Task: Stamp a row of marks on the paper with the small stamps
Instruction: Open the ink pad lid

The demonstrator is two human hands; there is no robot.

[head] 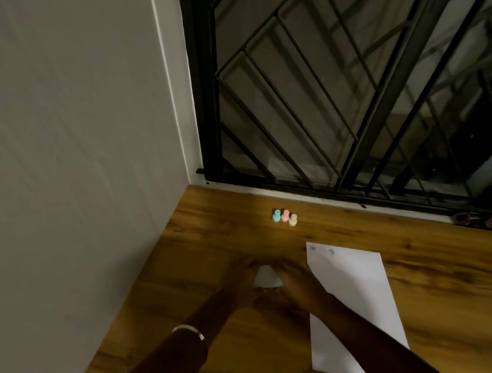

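Note:
Three small stamps stand in a tight row on the wooden table, near the window: a blue stamp (275, 215), a pink stamp (285, 215) and a cream stamp (293, 220). A white sheet of paper (354, 294) lies to the right, with a few faint blue marks (322, 250) along its top left edge. My left hand (242, 273) and my right hand (294, 282) are close together, left of the sheet, both blurred. Between them is a small white piece of paper (266, 276), held by both hands. A metal bangle (188, 330) circles my left wrist.
A grey wall (70, 136) borders the wooden table (213, 243) on the left. A black metal window grille (334, 99) rises behind the far edge. Some dark purple cloth (480, 220) lies at the far right by the window sill.

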